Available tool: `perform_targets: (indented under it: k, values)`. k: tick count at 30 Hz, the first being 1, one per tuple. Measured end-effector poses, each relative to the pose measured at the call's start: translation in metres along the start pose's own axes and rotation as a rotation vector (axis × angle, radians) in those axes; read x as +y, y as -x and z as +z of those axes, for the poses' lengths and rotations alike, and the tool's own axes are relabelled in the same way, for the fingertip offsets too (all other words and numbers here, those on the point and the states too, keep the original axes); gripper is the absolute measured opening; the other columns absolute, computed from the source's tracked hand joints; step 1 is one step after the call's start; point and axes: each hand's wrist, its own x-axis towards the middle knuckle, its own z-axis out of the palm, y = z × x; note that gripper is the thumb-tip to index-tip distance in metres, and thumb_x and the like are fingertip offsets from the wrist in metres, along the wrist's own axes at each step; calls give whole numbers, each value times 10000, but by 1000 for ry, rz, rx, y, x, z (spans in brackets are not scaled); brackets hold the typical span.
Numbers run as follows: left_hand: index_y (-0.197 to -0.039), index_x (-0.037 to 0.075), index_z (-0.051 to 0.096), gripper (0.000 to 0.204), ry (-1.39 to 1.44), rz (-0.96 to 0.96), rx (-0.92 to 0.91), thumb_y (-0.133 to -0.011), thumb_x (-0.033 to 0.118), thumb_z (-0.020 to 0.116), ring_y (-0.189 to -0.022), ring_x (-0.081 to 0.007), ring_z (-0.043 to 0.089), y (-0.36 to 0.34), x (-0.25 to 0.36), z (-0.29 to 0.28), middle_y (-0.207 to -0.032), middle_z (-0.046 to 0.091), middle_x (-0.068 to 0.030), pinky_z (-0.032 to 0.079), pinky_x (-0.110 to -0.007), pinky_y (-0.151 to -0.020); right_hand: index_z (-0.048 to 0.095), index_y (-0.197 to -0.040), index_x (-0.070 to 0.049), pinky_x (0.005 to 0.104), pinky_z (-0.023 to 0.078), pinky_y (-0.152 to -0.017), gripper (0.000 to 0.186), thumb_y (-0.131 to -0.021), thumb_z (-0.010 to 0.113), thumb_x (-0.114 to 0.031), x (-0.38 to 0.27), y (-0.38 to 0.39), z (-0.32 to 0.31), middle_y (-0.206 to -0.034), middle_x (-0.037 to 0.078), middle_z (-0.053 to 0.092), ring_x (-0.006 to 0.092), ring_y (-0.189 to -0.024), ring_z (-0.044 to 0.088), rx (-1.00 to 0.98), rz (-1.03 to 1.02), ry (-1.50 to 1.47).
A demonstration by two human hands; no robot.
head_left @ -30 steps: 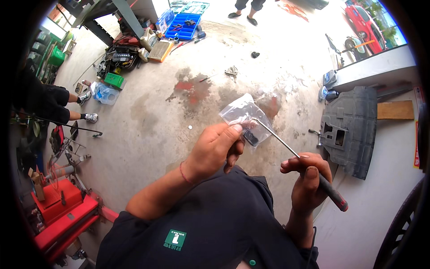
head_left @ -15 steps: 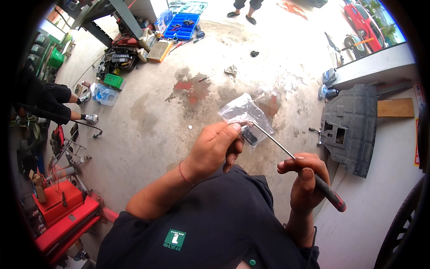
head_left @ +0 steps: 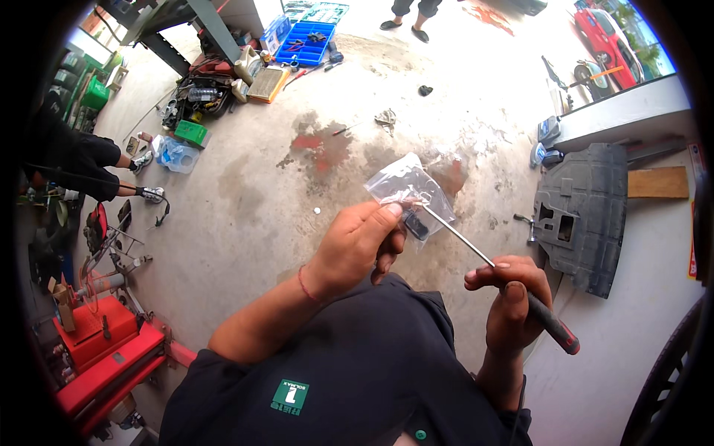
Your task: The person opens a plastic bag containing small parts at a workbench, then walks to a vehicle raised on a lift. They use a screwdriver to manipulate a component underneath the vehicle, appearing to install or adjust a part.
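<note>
Pinched between the thumb and fingers of my left hand (head_left: 355,241) is a clear plastic bag (head_left: 418,178). A small black part (head_left: 414,224) shows through the bag's lower side. Some small reddish-brown thing sits at my left thumb tip, too small to name. My right hand (head_left: 515,301) is closed around a screwdriver (head_left: 554,325) with a dark handle and red butt end. Its metal shaft slants up and left, the tip meeting the bag beside my left thumb; whether it is inside the bag I cannot tell.
Stains and a crumpled rag (head_left: 385,119) mark the concrete floor. A grey plastic panel (head_left: 584,219) leans at the right. Red equipment (head_left: 104,334) stands lower left. Near a blue tray (head_left: 303,43) lie tools and bottles. One person (head_left: 97,160) stands at left, another (head_left: 415,11) far ahead.
My right hand and the screwdriver have shifted very slightly right and down. The left hand keeps its pinch on the bag, nearly still.
</note>
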Motion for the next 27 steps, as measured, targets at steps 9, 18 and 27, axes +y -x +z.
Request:
perform_targets:
  k: [9, 18, 27]
  values:
    - [-1265, -23, 578, 411, -8, -26, 12, -1045, 277, 404, -510, -108, 502, -2, -2, -1, -768, 557, -43, 429, -248, -437, 597, -1031, 70, 324, 578, -682, 231, -980, 484, -125, -2, -4, 4, -912, 190, 654, 235, -747, 690, -8, 18, 46]
    - [-1294, -22, 557, 415, 32, -21, -9, -1043, 275, 412, -518, -109, 505, -8, -2, -2, -767, 552, -46, 428, -250, -432, 595, -1026, 69, 319, 573, -676, 243, -977, 490, -144, -2, -7, -1, -867, 184, 665, 229, -747, 686, -9, 7, 45]
    - [-1275, -26, 567, 411, 29, -30, 0, -1047, 276, 406, -515, -110, 511, -11, -1, -2, -770, 558, -45, 429, -250, -432, 602, -1007, 72, 308, 564, -661, 241, -978, 490, -141, -3, -12, 3, -857, 183, 671, 226, -734, 679, 65, 35, 33]
